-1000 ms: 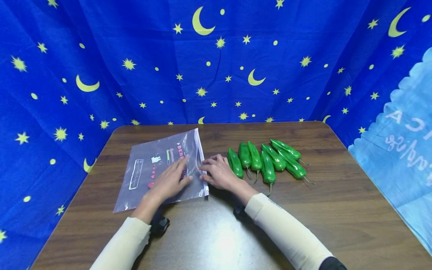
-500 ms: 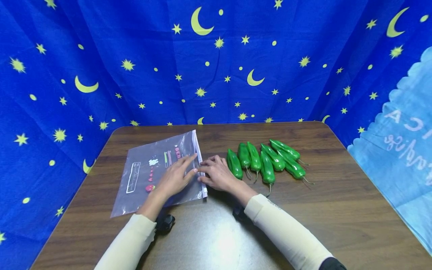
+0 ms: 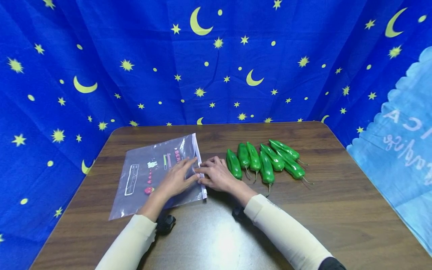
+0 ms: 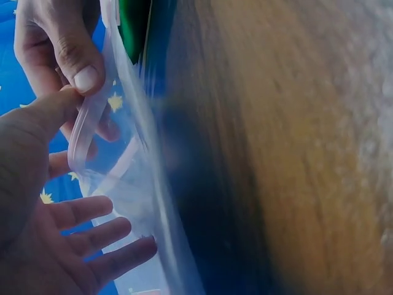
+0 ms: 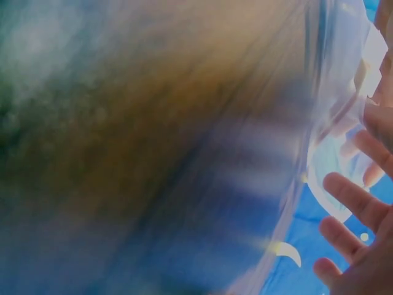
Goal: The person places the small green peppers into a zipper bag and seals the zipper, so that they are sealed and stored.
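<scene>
A clear zip bag [image 3: 138, 176] with pink and white print lies flat, its white zip edge [image 3: 196, 144] facing right. At the middle of that edge my two hands meet. My left hand [image 3: 176, 179] lies over the bag and pinches the rim between thumb and index finger; its other fingers are spread straight in the left wrist view. From the right, my right hand [image 3: 218, 175] pinches the rim too, its thumb [image 4: 86, 78] pressed on the plastic. The bag's mouth bulges slightly apart there. In the right wrist view, the pinching fingertips are partly cut off.
Several green peppers [image 3: 267, 169] lie just right of my right hand, stems towards me. They rest on a brown wooden table [image 3: 337, 210]. A blue curtain [image 3: 152, 45] with moons and stars hangs behind, and a light blue cloth [image 3: 401, 150] hangs at the right.
My left hand has slid right from the bag's printed face to its zip edge, meeting my right hand. The bag has shifted slightly left and towards me. The peppers stay put.
</scene>
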Demonstrator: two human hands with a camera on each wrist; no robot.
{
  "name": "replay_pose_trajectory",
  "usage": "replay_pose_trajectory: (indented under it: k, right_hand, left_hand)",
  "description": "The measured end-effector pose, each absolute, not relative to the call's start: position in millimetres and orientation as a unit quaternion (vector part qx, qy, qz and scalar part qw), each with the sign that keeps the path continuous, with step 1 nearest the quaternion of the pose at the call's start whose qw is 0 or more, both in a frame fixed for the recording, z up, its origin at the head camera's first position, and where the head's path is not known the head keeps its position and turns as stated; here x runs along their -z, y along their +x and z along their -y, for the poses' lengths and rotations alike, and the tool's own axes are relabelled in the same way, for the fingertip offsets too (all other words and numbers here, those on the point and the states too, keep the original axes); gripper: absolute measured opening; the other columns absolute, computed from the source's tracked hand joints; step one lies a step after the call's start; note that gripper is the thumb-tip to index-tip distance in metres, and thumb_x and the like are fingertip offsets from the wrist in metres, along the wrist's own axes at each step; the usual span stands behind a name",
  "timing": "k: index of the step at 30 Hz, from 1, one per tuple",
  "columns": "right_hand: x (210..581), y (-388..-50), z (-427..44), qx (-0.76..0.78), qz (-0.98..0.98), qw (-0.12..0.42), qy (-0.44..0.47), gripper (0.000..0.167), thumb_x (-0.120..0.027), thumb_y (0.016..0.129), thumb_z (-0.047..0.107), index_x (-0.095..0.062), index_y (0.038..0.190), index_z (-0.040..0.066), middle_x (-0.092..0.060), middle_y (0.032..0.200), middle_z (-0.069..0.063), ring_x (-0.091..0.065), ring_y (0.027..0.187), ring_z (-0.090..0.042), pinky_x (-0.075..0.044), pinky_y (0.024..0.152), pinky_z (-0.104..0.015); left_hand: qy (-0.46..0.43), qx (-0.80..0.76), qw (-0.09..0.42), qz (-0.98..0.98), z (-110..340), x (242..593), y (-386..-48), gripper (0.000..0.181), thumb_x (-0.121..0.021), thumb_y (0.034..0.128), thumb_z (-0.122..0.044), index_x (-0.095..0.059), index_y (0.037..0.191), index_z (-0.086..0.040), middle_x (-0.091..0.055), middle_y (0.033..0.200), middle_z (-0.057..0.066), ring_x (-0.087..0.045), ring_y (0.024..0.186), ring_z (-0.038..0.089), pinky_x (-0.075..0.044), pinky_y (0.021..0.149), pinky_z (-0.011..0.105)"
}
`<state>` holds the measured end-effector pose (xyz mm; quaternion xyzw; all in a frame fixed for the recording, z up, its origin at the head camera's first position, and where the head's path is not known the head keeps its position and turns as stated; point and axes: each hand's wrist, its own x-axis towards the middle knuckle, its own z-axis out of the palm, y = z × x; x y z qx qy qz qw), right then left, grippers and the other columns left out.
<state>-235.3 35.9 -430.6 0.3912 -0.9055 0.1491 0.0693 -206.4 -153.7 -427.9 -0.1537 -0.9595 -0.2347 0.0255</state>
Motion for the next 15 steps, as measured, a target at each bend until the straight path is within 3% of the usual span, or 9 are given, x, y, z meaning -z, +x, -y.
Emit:
replay_pose_trajectory:
  k: [15]
  right_hand:
    - [428.5,-234.0,-37.3,-0.147,0.911,0.014,0.384,0.056,-0.064,0.083,0.049,-0.054,0.133,0.028,-0.058,0.131,-0.002,-0.045,0.118,-0.029,-0.036,0.092,-0.042]
  left_hand:
    - [-0.138,0.251,0.015,0.958,153.9,429.9,-204.7,0.065,-0.061,0.0873,-0.035,-0.036,0.145,-0.016,-0.043,0.145,0.018,-0.041,0.131,0.042,-0.034,0.105,0.060]
